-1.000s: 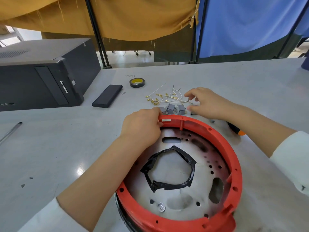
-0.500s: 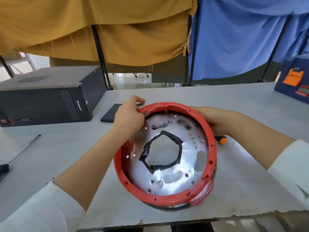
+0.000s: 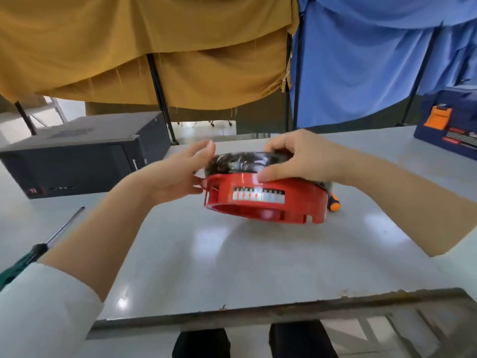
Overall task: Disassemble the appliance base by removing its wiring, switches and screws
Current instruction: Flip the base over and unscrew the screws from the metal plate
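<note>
Our hands clamp the appliance base (image 3: 265,192) from opposite sides, with the base sitting directly between them and straight ahead of us. The left hand (image 3: 178,171) holds the left end, its fingers reaching up along the black upper part and the thumb near the red rim. The right hand (image 3: 296,157) wraps over the top right, fingers curled across the black surface and the thumb pressed against the red side wall just above the label strip (image 3: 258,196).

The base is a flat ring, turned so its red wall faces us and its black side is up; its open underside tilts a little toward us, the near edge lifted off the desk (image 3: 232,267). We cannot tell whether the far edge touches the desk.

Both hands are about equally near, so we judge that any further turning would pivot on the line running left to right between the two grips.

An orange-tipped tool (image 3: 334,204) lies just behind the base on the right, and a screwdriver (image 3: 44,244) rests well apart on the left, closer to our left arm.
</note>
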Tool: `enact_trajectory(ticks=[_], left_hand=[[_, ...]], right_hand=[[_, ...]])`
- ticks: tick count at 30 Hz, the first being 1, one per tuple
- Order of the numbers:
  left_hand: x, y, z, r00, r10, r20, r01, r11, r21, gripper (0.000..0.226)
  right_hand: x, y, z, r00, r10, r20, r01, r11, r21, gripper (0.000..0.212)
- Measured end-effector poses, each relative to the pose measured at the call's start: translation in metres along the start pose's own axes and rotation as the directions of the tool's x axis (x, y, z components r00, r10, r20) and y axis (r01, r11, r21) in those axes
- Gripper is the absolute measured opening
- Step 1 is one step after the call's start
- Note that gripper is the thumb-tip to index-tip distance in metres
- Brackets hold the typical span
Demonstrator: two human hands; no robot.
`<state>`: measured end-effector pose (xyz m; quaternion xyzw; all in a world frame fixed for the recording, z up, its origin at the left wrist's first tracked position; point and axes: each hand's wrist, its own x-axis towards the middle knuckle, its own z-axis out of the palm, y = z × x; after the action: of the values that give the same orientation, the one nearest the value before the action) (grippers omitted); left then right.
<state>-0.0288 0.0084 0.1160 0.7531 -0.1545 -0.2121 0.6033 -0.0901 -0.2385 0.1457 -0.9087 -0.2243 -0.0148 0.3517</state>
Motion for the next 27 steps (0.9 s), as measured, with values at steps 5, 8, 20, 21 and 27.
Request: enact_trajectory(ticks=[5,8,20,21,27], left_hand=[[0.015,-0.041,0.022,0.929,-0.240,-0.282,0.230,0.971,-0.069,0.045],[0.021,-0.067,0.030,0.904,-0.217,-0.368,0.254,0.966,0.055,0.054],[0.051,-0.072,0.009,0.894,-0.025,-0.448,0.152,0.956,0.250,0.042],[0.055,-0.072,0.008,0.897,-0.016,-0.443,0.152,0.949,0.275,0.040],[0.091,-0.072,0.019,0.911,0.182,-0.371,0.139,0.710,0.690,0.038]], right_hand=[[-0.016,0.018,0.049,0.966,0.017,0.258,0.037,0.979,-0.201,0.017],[-0.028,0.045,0.073,0.924,0.098,0.369,-0.032,0.983,-0.180,0.021],[0.022,0.102,0.009,0.956,0.208,-0.205,-0.203,0.978,0.048,0.008],[0.029,0.116,0.013,0.946,0.247,-0.211,-0.256,0.967,-0.017,0.010],[0.045,0.161,0.038,0.953,0.277,-0.119,-0.295,0.938,-0.180,0.027]])
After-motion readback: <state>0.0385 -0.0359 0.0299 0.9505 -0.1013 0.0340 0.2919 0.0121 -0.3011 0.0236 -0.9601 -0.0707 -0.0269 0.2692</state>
